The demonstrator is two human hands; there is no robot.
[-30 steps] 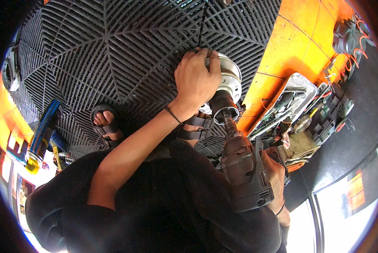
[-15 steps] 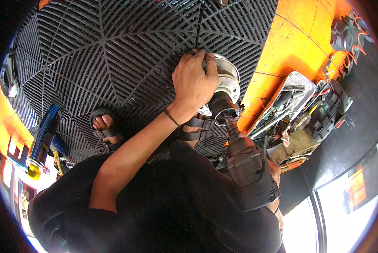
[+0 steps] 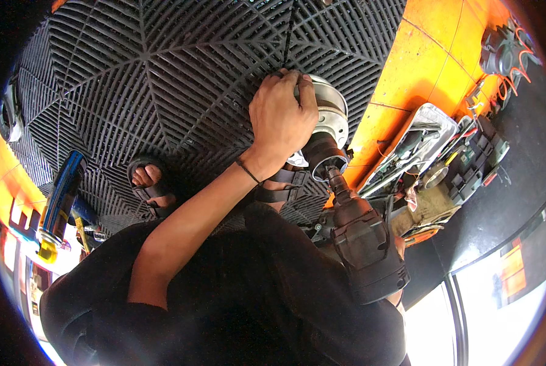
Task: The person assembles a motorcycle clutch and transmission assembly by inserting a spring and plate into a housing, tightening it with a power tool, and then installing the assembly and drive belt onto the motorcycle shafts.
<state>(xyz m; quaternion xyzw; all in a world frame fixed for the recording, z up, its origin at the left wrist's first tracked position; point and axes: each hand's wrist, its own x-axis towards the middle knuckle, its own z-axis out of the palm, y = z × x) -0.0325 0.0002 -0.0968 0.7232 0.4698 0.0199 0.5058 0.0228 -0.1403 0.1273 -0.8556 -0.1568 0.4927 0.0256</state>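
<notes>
My left hand is closed over the upper left edge of a round, silver, pulley-like metal part with a flange and holes. A dark cylindrical socket-like piece extends from that part toward me. Its open end meets the nose of a black impact wrench, which points up and away. My right hand is mostly hidden behind the wrench body; only part of it shows at the right side, gripping the tool. The far side of the metal part is covered by my left fingers.
Under my sandalled feet lies a black ribbed floor mat, with orange tiles on the right. A metal tray of tools and a dark toolbox stand there. A blue-black can with a yellow end is at left.
The impact wrench has swung slightly to the right, and less of my right hand shows beside it. My left hand keeps its grip on the metal part with barely any shift.
</notes>
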